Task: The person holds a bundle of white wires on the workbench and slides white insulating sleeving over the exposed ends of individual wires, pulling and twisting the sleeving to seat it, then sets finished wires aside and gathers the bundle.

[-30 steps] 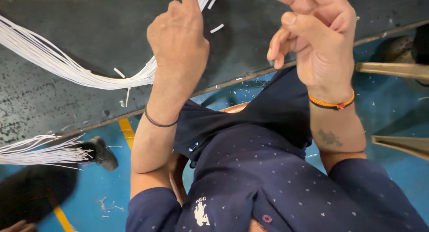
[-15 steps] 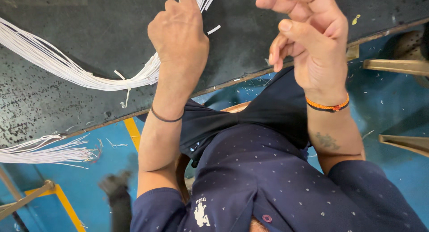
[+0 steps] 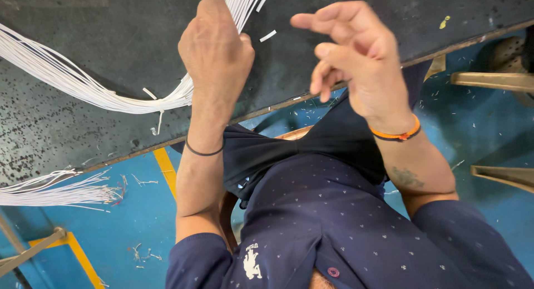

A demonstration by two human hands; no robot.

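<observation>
Head view: dark table point(image 3: 83, 139) seen from above.
Left hand point(image 3: 216, 50): grip closed, seemingly pinning the white wire bundle point(image 3: 83, 89) on the table.
Right hand point(image 3: 356, 61): fingers loosely curled, holding nothing, raised beside it.
Cut bits point(image 3: 268, 36): lying near the bundle.

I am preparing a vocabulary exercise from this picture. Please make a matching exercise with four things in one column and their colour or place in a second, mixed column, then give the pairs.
Things:
1. wristband on the right hand
2. bundle of thin wires
3. floor
4. left hand

Colour or place:
A. blue, littered with small white scraps
B. on the dark table, at the wires
C. orange
D. white, curving across the table

Pairs: 1-C, 2-D, 3-A, 4-B
</observation>
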